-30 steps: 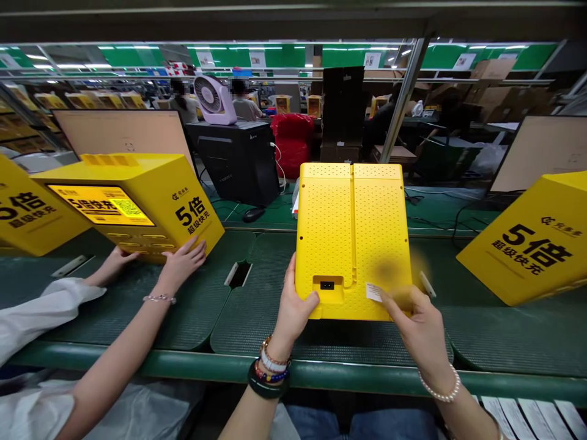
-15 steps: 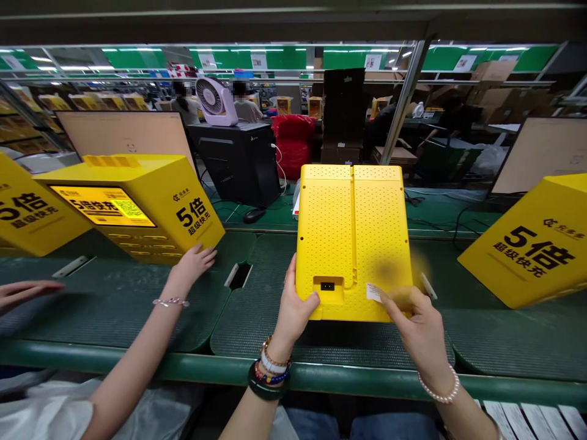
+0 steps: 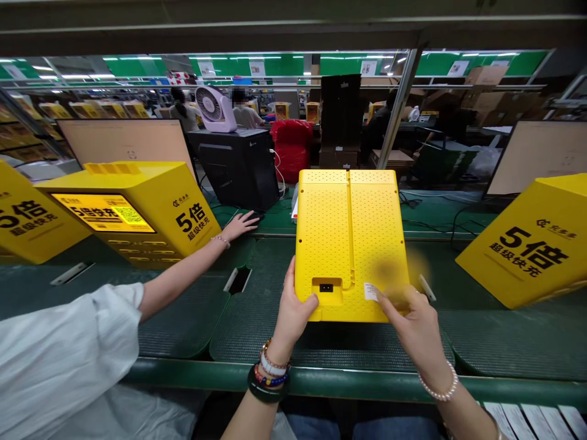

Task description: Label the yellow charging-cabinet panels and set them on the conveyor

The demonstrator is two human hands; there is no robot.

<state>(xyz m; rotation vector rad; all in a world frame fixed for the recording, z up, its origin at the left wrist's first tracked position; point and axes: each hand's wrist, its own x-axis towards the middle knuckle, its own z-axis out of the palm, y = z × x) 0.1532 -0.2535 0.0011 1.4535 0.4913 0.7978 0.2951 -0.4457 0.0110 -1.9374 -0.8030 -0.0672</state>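
Observation:
A yellow perforated box is tilted up in front of me, its back with a black socket facing me. My left hand grips its lower left corner, thumb beside the socket recess. At the lower right, a small white label lies against the box, with the thumb of my right hand on its edge. The fingers of my right hand are bent at the box's lower right side, partly behind a blurred patch.
At left, a co-worker's hand reaches past a yellow box with a lit screen to a mouse. Another yellow box stands right on the green conveyor. White label strips lie at bottom right.
The co-worker's arm has stretched forward and right, from beside the lit box to the mouse. The other hand at far left is gone from view. My hands and the box have barely moved.

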